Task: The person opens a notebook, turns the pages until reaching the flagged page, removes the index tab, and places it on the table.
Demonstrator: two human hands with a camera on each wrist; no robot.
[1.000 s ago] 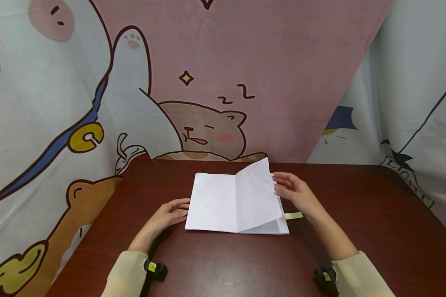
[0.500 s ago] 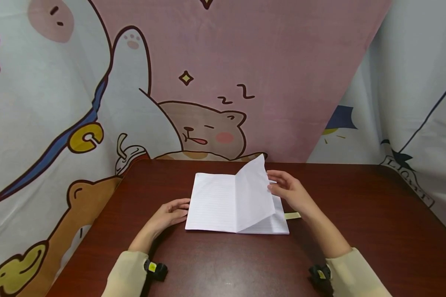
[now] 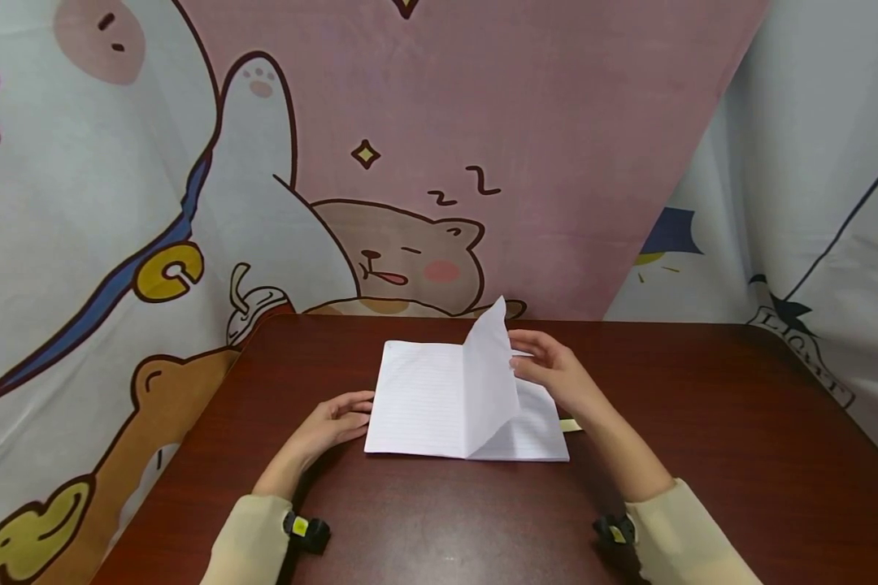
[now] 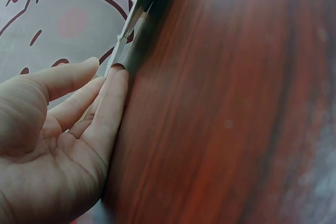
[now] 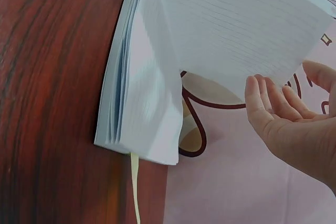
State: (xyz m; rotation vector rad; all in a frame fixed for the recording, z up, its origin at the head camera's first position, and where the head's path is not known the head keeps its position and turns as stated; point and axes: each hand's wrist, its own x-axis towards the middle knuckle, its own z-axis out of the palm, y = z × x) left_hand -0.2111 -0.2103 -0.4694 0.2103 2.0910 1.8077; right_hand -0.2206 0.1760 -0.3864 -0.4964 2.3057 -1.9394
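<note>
An open notebook (image 3: 420, 398) with white lined pages lies on the dark wooden table. One page (image 3: 488, 382) stands raised from its right half, bent upward at the spine. My right hand (image 3: 556, 374) is at the free edge of that page. In the right wrist view, the fingertips (image 5: 252, 82) touch the page's edge, with the thumb spread apart from them. At the notebook's left edge rests my left hand (image 3: 331, 422), its fingers extended. The left wrist view shows the fingertips (image 4: 119, 72) against the cover's edge, thumb apart.
A pale yellow ribbon bookmark (image 3: 571, 425) sticks out from the notebook's right side. The table (image 3: 439, 520) extends around the notebook. Behind it hangs a cloth (image 3: 556, 162) printed with cartoon animals. Each wrist carries a small black camera (image 3: 310, 534).
My right hand has moved left, taking the page's free edge with it. The page stands steeper, showing more of the lined sheet beneath. My left hand has stayed put.
</note>
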